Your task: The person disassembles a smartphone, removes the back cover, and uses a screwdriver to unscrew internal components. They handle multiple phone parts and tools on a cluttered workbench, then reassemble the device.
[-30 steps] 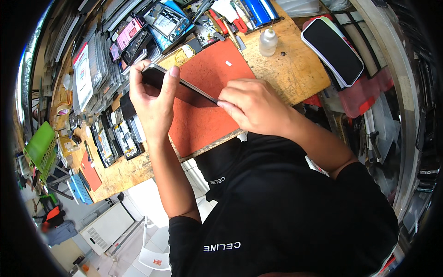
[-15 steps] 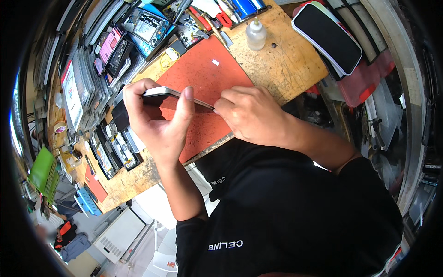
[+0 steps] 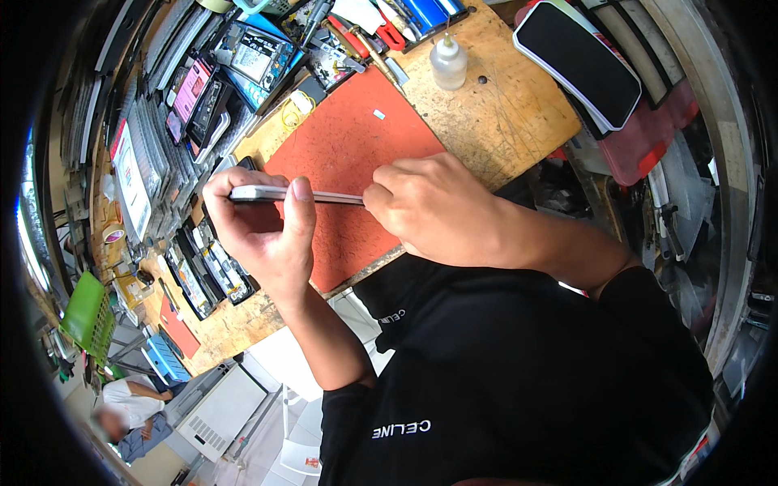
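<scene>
My left hand (image 3: pixel 267 243) grips one end of a slim phone (image 3: pixel 332 197), which is turned edge-on with a silver rim, between thumb and fingers. My right hand (image 3: pixel 442 211) has its fingers closed on the phone's far end at the right; the fingertips are mostly hidden. Both hands are over a worn red-orange mat (image 3: pixel 356 121) on the wooden bench. A small white piece (image 3: pixel 378 114) lies on the mat's upper part, beyond my fingers.
A translucent bottle (image 3: pixel 448 65), tools (image 3: pixel 361 40), a black-screened phone (image 3: pixel 575 63), stacked sleeves (image 3: pixel 138 170) and opened phones (image 3: pixel 255 53) surround the mat. A green basket (image 3: pixel 87 316) is at left. A person in white (image 3: pixel 130 402) is at lower left, beyond the bench.
The phone has gone from slanted with its dark face showing to nearly level and edge-on. My left hand has moved lower in view, and the person at lower left now shows more.
</scene>
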### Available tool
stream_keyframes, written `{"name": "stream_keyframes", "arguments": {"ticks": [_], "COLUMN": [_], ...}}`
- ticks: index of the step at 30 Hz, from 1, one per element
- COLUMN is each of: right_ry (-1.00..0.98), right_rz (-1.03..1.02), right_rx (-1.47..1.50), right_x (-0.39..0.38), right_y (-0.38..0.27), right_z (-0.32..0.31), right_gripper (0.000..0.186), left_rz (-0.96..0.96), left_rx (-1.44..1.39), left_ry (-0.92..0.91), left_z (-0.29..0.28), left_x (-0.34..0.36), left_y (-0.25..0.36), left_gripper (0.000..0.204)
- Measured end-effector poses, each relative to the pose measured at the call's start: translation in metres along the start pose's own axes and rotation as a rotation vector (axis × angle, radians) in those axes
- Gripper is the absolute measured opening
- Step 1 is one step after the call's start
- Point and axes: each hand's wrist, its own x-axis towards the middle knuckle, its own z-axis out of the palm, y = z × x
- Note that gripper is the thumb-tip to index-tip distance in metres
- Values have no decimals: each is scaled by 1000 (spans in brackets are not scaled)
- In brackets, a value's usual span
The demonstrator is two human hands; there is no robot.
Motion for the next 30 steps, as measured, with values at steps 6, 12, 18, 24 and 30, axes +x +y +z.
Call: {"name": "stream_keyframes", "arguments": {"ticks": [6,12,18,24,30], "right_ry": [99,100,106,227,232], "right_rz": [-11,49,65,52,-14], "right_rx": [5,13,15,78,40], "right_x": [-7,-13,-20,-29,-23], "right_y": [-13,-20,-17,-9,-7], "right_z": [-2,2,9,29,23], "right_gripper": [10,17,8,11,10], "left_rz": [12,67,46,4,-11], "left_rx": [-81,-96,-117,-196,-194], "left_ry": [27,35,36,58,72], "left_z": [-4,-5,-9,-15,-18], "left_x": [-10,-15,-14,-13,-14], "left_y": [-2,-6,-7,-13,-13], "left_gripper": [49,51,47,41,37]}}
